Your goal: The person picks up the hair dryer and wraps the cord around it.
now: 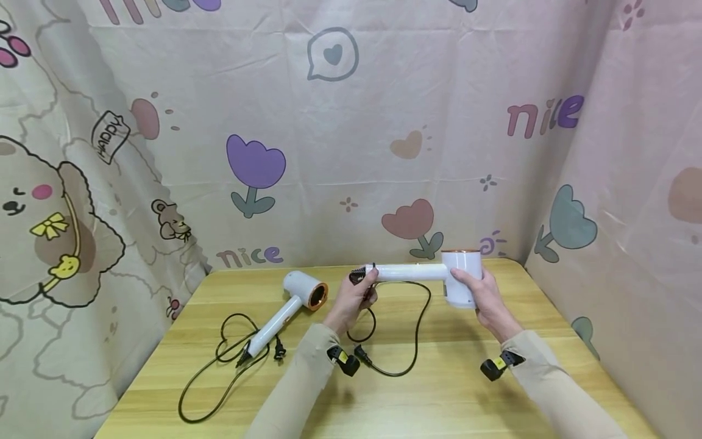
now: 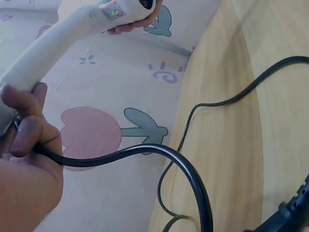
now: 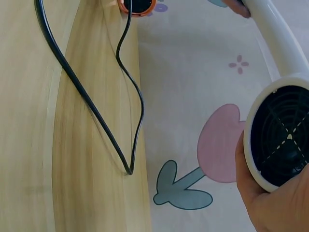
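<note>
A white hair dryer (image 1: 462,283) with a copper-coloured rim is held level above the wooden table, its handle pointing left. My right hand (image 1: 489,300) grips the dryer's head from the right side, thumb across its front. In the right wrist view the dark round grille (image 3: 282,137) faces the camera beside that hand. My left hand (image 1: 352,303) holds the handle's lower end, where the black cord (image 2: 145,148) comes out past the curled fingers. From there the cord loops down to the tabletop, and its plug (image 1: 362,355) appears near the left wrist.
A second white hair dryer (image 1: 300,288) lies on the left of the table (image 1: 466,390), copper ring facing right. Its black cord (image 1: 186,396) spreads in loops, with a plug (image 1: 280,350) beside the handle. A printed curtain (image 1: 340,134) hangs behind and around the table.
</note>
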{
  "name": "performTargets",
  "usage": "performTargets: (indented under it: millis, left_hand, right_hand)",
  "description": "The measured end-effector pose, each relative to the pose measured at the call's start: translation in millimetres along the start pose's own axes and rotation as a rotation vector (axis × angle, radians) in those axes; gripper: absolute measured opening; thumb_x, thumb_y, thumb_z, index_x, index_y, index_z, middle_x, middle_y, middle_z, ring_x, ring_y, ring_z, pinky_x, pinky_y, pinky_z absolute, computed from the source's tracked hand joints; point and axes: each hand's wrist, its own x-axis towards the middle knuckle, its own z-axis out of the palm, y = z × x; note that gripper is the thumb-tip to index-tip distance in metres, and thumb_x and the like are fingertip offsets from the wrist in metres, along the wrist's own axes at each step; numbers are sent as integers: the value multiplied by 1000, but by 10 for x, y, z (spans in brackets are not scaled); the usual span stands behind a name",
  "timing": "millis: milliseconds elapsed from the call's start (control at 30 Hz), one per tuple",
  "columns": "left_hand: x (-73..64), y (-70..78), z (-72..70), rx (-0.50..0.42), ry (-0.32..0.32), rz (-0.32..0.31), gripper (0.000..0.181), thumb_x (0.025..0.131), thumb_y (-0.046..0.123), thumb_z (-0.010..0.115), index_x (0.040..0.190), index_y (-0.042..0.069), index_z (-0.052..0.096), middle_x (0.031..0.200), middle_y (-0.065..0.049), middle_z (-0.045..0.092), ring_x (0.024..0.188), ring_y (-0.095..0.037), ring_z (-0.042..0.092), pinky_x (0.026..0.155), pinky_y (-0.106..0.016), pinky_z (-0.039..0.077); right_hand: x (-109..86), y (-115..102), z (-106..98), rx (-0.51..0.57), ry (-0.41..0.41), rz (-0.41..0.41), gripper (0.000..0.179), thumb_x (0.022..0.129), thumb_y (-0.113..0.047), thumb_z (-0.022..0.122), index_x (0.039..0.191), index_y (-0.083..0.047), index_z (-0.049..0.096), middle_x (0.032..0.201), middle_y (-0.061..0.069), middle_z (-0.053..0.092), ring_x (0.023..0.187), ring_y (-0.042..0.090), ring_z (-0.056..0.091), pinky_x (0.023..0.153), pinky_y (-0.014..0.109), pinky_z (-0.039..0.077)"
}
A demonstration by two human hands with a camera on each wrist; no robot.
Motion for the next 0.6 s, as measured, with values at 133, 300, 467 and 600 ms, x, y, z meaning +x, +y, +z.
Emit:
performTargets:
  millis: [133, 300, 467, 600]
  left_hand:
    - [-13, -11, 28, -9, -2, -18, 40, 93, 49, 62, 99, 10, 62, 61, 6, 61, 45, -4, 39, 43, -18, 25]
    - [-52, -81, 65, 251, 66, 51, 48, 99, 51, 51, 103, 6, 68, 62, 4, 61, 43, -8, 31, 42, -21, 26]
    - [-104, -136, 86, 656, 175, 241, 35, 102, 41, 50, 103, 16, 74, 65, 2, 53, 51, -9, 39, 48, -23, 34]
    - [-87, -83, 55, 909, 215, 414, 24, 98, 30, 61, 102, 12, 76, 66, 1, 58, 52, -7, 41, 48, -20, 34]
  right_hand:
    - [-2, 8, 26, 10, 26, 8, 55, 94, -26, 66, 137, -6, 37, 102, -5, 60, 88, 11, 65, 77, 35, 58]
    - [39, -14, 37, -12, 126, 24, 60, 92, -33, 69, 135, -4, 40, 99, -5, 59, 84, 8, 64, 74, 29, 57]
    - [95, -62, 11, -125, 199, -30, 71, 90, -36, 71, 141, -1, 37, 110, 3, 56, 87, 8, 62, 75, 27, 56]
    - [143, -76, -68, -264, 220, -117, 75, 87, -38, 74, 144, -4, 37, 122, 14, 54, 96, 14, 58, 77, 29, 54]
